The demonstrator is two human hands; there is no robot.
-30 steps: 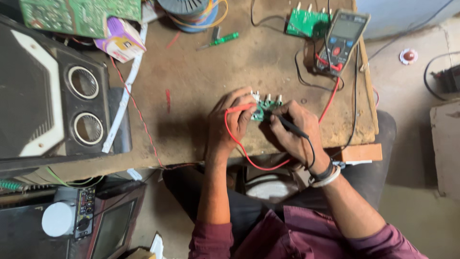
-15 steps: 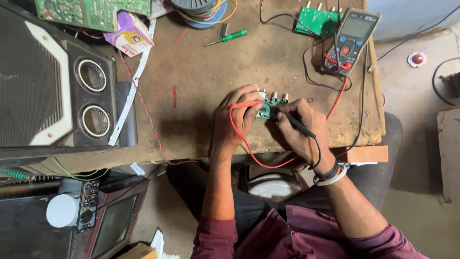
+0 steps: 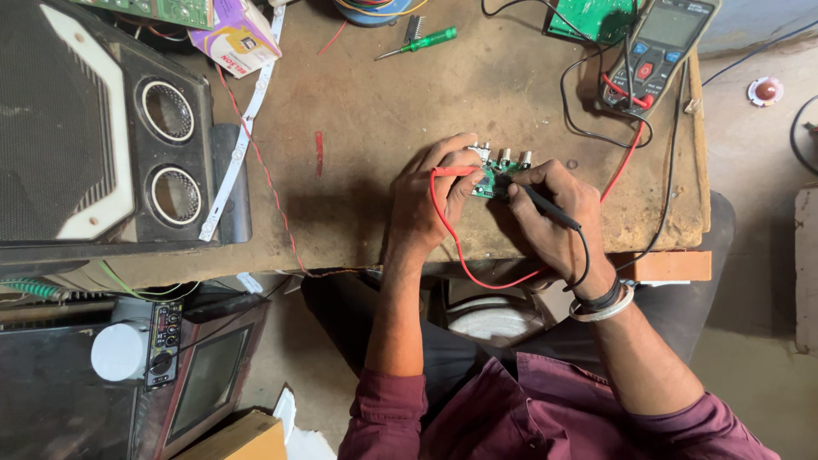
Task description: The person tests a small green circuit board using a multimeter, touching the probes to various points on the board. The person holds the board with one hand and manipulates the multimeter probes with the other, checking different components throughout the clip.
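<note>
A small green circuit board with several silver knobs lies on the worn brown workbench. My left hand is closed on a red test probe whose tip touches the board. My right hand grips a black test probe and presses it onto the same board. Red and black leads run from the probes to a multimeter at the back right.
A large black speaker box fills the left side. A green-handled screwdriver, a white LED strip, a small carton and a second green board lie at the back. An old set stands below.
The view has shifted slightly, so the bench sits higher in frame. Both hands stay on the small board with the probes in nearly the same place.
</note>
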